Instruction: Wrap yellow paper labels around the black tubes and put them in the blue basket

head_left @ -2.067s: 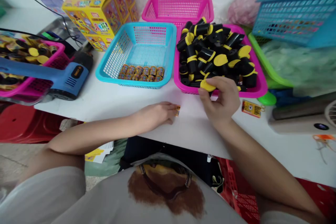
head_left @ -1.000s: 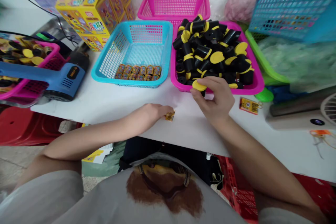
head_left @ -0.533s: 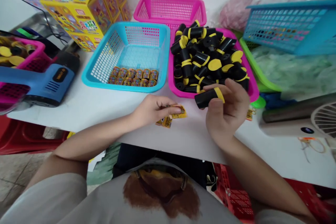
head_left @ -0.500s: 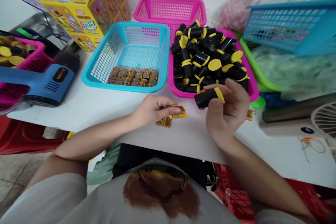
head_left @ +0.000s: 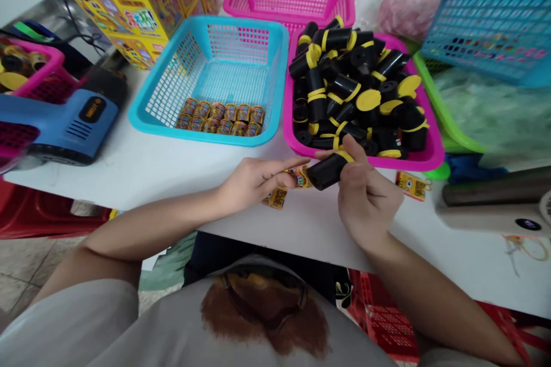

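Observation:
My right hand (head_left: 365, 195) grips a black canister with a yellow lid (head_left: 326, 172), tilted, its dark end pointing left. Between the thumb and fingers of my left hand (head_left: 253, 183) is a yellow printed sleeve (head_left: 300, 176). The canister's dark end is right beside the sleeve; whether they touch I cannot tell. Another yellow printed piece (head_left: 275, 199) lies on the table under my left fingers. Behind my right hand, a pink basket (head_left: 435, 152) is heaped with similar black canisters. Wrapped canisters (head_left: 224, 120) lie in two rows in the blue basket (head_left: 206, 136).
A blue heat gun (head_left: 77, 123) lies at the left by another pink basket (head_left: 54, 69). Yellow boxes (head_left: 124, 6) are stacked behind it. To the right are a yellow printed card (head_left: 412, 185), a fan (head_left: 486, 206) and a green basket (head_left: 456, 132) with clear bags.
My right hand has brought the canister left and slightly down, up to the sleeve in my left hand. The left fingers have straightened somewhat around the sleeve. The view has shifted a little.

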`<state>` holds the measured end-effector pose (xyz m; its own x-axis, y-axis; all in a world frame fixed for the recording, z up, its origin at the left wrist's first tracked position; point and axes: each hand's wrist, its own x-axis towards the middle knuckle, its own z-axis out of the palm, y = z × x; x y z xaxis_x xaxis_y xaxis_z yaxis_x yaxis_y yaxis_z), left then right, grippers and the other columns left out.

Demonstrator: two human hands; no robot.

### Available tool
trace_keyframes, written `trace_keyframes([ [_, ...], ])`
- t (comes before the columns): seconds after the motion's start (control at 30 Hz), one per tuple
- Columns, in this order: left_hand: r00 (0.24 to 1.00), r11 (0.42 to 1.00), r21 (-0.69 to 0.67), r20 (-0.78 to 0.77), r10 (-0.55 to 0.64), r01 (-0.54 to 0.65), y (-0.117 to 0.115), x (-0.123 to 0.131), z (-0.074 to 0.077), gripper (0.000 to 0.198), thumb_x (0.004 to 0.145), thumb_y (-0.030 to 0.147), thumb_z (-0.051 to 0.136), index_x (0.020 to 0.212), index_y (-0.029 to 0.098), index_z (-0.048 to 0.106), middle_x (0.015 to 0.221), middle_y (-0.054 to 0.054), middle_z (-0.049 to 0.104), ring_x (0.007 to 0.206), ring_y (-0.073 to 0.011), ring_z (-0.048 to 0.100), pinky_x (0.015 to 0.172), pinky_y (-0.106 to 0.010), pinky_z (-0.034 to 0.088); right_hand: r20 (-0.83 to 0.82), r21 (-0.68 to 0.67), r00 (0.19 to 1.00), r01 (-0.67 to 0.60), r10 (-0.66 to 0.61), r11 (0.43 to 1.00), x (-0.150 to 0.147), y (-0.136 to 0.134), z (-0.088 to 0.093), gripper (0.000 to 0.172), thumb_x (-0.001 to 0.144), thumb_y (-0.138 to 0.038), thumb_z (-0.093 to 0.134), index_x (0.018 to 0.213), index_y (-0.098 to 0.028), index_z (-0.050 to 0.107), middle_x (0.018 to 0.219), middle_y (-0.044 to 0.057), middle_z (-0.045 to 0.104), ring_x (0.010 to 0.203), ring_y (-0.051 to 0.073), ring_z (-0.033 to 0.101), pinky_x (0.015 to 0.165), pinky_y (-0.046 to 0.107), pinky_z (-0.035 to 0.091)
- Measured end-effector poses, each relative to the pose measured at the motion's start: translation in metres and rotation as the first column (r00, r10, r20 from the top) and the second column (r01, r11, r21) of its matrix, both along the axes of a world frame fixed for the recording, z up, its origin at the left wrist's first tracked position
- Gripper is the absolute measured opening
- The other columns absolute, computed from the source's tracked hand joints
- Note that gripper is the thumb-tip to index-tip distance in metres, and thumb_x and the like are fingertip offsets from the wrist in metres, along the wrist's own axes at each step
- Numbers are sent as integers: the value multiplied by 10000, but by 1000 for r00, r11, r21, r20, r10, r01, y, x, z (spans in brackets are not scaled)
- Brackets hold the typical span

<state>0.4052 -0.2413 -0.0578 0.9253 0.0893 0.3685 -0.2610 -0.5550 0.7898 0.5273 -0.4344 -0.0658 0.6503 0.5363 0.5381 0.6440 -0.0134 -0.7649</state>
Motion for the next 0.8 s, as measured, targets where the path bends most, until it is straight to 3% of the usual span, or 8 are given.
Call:
trace_keyframes([
  [0.13, 999, 1000, -24, 42, 17, -16, -2, -1, 5, 279, 1045, 364, 611, 1083, 218, 845, 838, 24, 815, 597, -57, 641, 608, -132, 492, 132, 23, 990, 42, -44, 999, -3, 6, 11, 330, 1046, -433, 618, 1328, -333, 756, 879, 7, 779, 666, 143, 689, 553, 274, 552],
  [0.2, 1000, 997, -77, 12, 12, -11, -4, 0, 6, 296, 1022, 410, 651, 976, 203, 857, 946, 3, 840, 589, -58, 633, 588, -145, 493, 208, 18, 978, 2, -6, 1000, -1, 8, 11, 352, 1049, -396, 618, 1382, -345, 719, 1049, 25, 803, 799, 151, 739, 626, 267, 586],
  [0.27, 1000, 985, -172, -9, -11, 9, -5, 2, 5, 326, 971, 474, 713, 1097, 201, 841, 1100, -29, 839, 717, -99, 718, 641, -162, 540, 286, -10, 957, -55, 55, 998, 2, 9, 8, 390, 1056, -367, 604, 1439, -346, 674, 1163, 46, 792, 959, 179, 763, 762, 296, 628],
  [0.33, 999, 958, -285, -2, -32, 31, -5, 5, 1, 538, 925, 498, 764, 1380, 215, 716, 1241, -70, 805, 958, -174, 784, 780, -206, 603, 356, -62, 922, -138, 151, 989, 3, 11, 3, 426, 1068, -370, 575, 1489, -331, 628, 1250, 80, 761, 1090, 211, 749, 877, 350, 640],
  [0.4, 999, 923, -381, 23, -46, 52, -6, 8, -5, 816, 897, 484, 802, 1607, 261, 469, 1346, -100, 758, 1087, -216, 784, 886, -269, 631, 388, -101, 890, -218, 240, 971, 4, 12, 1, 457, 1081, -383, 533, 1528, -308, 586, 1308, 114, 721, 1176, 235, 716, 927, 400, 637],
  [0.53, 999, 873, -486, 47, -15, 36, -6, 12, -14, 1145, 833, 444, 881, 1699, 394, 133, 1526, -125, 631, 1062, -234, 801, 863, -311, 658, 279, -84, 926, -240, 254, 967, 2, 13, 4, 469, 1059, -309, 574, 1528, -317, 583, 1250, 99, 716, 1134, 206, 714, 943, 388, 636],
  [0.7, 996, 863, -498, 70, -62, 88, -8, 9, -14, 982, 864, 379, 866, 1629, 375, 249, 1320, -96, 751, 1056, -232, 807, 857, -311, 667, 34, -21, 964, -262, 262, 965, 3, 10, 9, 387, 982, -313, 727, 1367, -345, 725, 1240, 70, 757, 1017, 183, 759, 916, 355, 656],
  [0.8, 996, 875, -483, 84, 0, 40, -10, 6, -13, 895, 815, 403, 906, 1536, 361, 376, 1410, -97, 689, 1153, -259, 781, 852, -307, 666, 57, -46, 970, -236, 238, 971, 4, 9, 10, 370, 943, -326, 782, 1312, -334, 760, 1210, 67, 768, 975, 186, 766, 888, 349, 666],
])
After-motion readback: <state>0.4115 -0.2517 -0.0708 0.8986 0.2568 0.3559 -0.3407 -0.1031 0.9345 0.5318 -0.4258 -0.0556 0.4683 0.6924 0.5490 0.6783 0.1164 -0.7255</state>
